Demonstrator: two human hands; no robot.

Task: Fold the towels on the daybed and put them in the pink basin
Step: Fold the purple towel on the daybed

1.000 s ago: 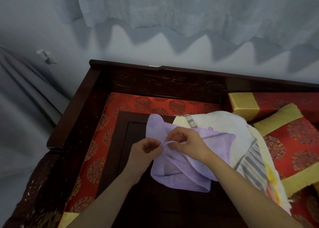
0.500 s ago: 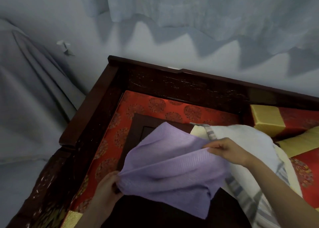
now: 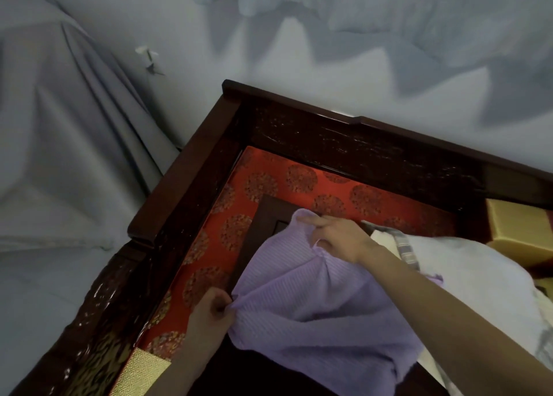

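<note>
1. Lilac towel (image 3: 314,305): ribbed cloth, rumpled and partly spread, lower centre of the frame. It lies over the dark wooden panel (image 3: 256,246) set into the daybed seat, and its right side meets item 4.
2. My left hand (image 3: 209,308): lower centre-left, fingers curled, pinching the towel's near left edge so the cloth gathers into folds there.
3. My right hand (image 3: 338,240): centre of the frame, thumb and fingers gripping the towel's far edge, just beside its upper corner. My forearm crosses the towel to the lower right.
4. Pale towel (image 3: 478,276): heaped at the right edge, with a grey striped band (image 3: 404,246) just beside my right wrist.
5. Red cushion (image 3: 299,180): round medallion pattern, framing the panel.
6. Daybed rail (image 3: 185,186): dark polished wood, running along the left and the back.
7. Gold-covered block (image 3: 514,225): far right, beyond the pale towel.
8. Grey draped fabric (image 3: 74,156): left of the frame, outside the rail.
</note>
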